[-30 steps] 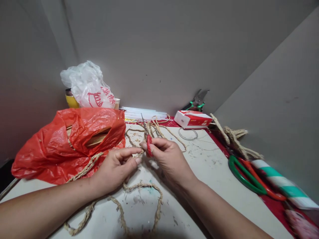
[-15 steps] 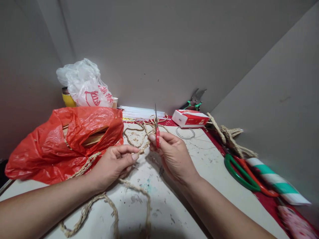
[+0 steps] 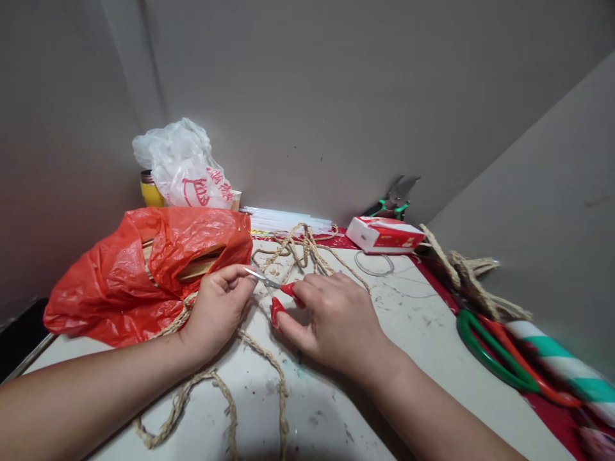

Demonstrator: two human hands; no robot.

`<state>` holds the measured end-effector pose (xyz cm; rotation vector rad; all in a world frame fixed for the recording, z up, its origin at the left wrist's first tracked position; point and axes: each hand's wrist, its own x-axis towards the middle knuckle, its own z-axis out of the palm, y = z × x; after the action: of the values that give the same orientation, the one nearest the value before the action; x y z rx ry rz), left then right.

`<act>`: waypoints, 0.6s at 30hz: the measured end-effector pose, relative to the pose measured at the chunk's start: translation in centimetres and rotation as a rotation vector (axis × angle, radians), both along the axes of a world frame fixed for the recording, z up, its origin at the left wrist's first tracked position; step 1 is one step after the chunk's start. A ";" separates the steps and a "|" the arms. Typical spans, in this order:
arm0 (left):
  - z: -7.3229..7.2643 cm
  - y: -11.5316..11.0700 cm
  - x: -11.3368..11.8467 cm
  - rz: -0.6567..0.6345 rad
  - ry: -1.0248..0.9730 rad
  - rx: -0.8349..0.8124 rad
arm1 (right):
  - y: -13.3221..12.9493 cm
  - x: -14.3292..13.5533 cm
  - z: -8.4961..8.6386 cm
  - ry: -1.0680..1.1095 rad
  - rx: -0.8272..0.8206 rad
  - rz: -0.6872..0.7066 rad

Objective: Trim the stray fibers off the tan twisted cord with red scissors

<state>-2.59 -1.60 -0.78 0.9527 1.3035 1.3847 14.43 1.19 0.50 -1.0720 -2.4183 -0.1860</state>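
My right hand (image 3: 336, 317) has its thumb and fingers in the red loops of a small pair of scissors (image 3: 287, 289). The scissors are spread, and their blades point left to the fingertips of my left hand (image 3: 221, 307). That hand is closed in a pinch on a braided straw rope (image 3: 264, 351), which comes out below it and runs down toward me. What lies right at the blades is too small to make out. More of the rope (image 3: 307, 246) lies in loose loops beyond my hands.
A red plastic bag (image 3: 120, 275) with wooden pieces lies at left, before a white plastic bag (image 3: 185, 166) and a yellow container (image 3: 151, 192). At the back are clear sticks (image 3: 288, 221), a red-white box (image 3: 384, 235) and pruning shears (image 3: 396, 195). Large green-and-orange-handled scissors (image 3: 500, 358) lie right.
The scissors have swung from upright to pointing left, and their handles have spread in my right hand. My left hand's fingers have curled in. The view has shifted slightly left.
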 end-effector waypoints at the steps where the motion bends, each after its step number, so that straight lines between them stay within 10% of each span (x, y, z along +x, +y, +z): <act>1: 0.0 0.0 0.0 0.012 0.005 0.008 | -0.2 -0.1 0.0 -0.019 0.026 -0.017; 18: 0.4 0.1 0.0 0.110 -0.058 0.023 | -0.2 -0.7 0.2 -0.185 -0.009 -0.157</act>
<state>-2.61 -1.46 -0.37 0.8605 1.3155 1.5040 13.69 0.99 0.73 -1.3014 -2.4973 -0.3405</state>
